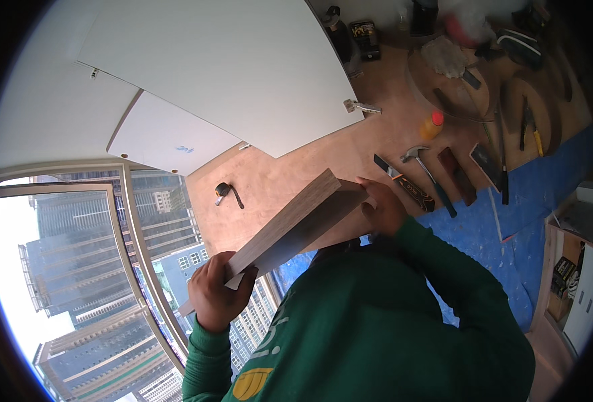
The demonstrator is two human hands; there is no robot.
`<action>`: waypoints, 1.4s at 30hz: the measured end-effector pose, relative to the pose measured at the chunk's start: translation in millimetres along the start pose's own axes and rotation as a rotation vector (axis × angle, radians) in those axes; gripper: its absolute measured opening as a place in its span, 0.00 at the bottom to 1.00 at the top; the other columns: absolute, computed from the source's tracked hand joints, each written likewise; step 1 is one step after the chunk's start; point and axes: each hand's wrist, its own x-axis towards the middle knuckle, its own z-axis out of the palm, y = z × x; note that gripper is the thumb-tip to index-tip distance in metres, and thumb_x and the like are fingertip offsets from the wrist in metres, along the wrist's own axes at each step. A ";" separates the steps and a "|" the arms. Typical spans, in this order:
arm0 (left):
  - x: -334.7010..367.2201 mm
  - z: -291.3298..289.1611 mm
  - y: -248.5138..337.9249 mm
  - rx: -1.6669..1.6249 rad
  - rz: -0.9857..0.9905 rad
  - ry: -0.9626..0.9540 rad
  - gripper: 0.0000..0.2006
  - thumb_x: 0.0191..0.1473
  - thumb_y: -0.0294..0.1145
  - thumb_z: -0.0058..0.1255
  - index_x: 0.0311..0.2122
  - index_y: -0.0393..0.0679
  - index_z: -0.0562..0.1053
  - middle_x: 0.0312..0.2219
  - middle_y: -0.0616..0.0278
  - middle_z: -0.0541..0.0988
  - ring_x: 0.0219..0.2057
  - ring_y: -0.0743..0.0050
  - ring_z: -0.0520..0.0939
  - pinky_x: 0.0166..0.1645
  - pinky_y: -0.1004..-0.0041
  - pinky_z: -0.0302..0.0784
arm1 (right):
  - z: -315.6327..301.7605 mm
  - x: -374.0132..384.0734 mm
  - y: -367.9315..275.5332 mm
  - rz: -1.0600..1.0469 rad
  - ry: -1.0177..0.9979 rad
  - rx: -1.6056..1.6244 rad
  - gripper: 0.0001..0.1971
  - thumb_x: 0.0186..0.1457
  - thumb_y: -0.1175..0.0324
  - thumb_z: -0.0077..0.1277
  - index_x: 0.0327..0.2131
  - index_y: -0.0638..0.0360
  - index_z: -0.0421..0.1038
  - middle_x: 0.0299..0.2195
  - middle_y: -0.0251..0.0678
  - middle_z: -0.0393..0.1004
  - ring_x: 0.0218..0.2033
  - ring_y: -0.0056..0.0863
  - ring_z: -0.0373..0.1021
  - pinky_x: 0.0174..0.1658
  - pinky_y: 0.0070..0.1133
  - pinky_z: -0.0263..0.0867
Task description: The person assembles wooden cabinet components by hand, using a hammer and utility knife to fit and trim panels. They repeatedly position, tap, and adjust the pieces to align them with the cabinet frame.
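Note:
A long wood-grain board, grey-brown, slants across in front of my green-sleeved body. A face set at an angle to its long edge gives it the look of a folded or box-like piece. My left hand is closed round its near left end, thumb on the face. At the far right end my right hand grips the corner; some of its fingers are hidden behind the piece. Beneath the raised board is the plywood worktop. A tape measure lies on it, beyond the board.
To the right lie a claw hammer, an orange-and-black-handled tool, a reddish-brown block and pliers. A red-capped bottle stands behind. Large white panels cover the far left. Blue sheeting spreads right; a window frame borders the left.

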 end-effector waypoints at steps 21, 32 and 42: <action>2.0 -0.3 -15.0 -0.003 0.046 0.058 0.19 0.51 0.42 0.68 0.43 0.43 0.77 0.27 0.56 0.82 0.27 0.53 0.85 0.34 0.61 0.78 | -49.7 64.3 -157.8 -0.365 -0.071 0.532 0.12 0.63 0.68 0.63 0.45 0.63 0.75 0.35 0.33 0.77 0.39 0.21 0.72 0.47 0.23 0.69; 5.9 -3.6 -16.5 0.026 0.028 0.027 0.22 0.51 0.45 0.69 0.43 0.40 0.76 0.31 0.56 0.83 0.32 0.53 0.86 0.37 0.60 0.79 | -48.3 60.5 -150.0 -0.268 -0.110 0.563 0.16 0.61 0.74 0.59 0.52 0.65 0.71 0.42 0.36 0.77 0.48 0.23 0.72 0.54 0.23 0.68; 7.1 -2.1 -18.3 0.034 0.027 0.030 0.23 0.51 0.46 0.69 0.43 0.40 0.77 0.31 0.57 0.83 0.32 0.54 0.86 0.38 0.61 0.79 | -36.1 59.9 -158.3 -0.247 -0.004 0.562 0.12 0.61 0.71 0.55 0.46 0.66 0.73 0.36 0.35 0.77 0.40 0.21 0.72 0.48 0.23 0.69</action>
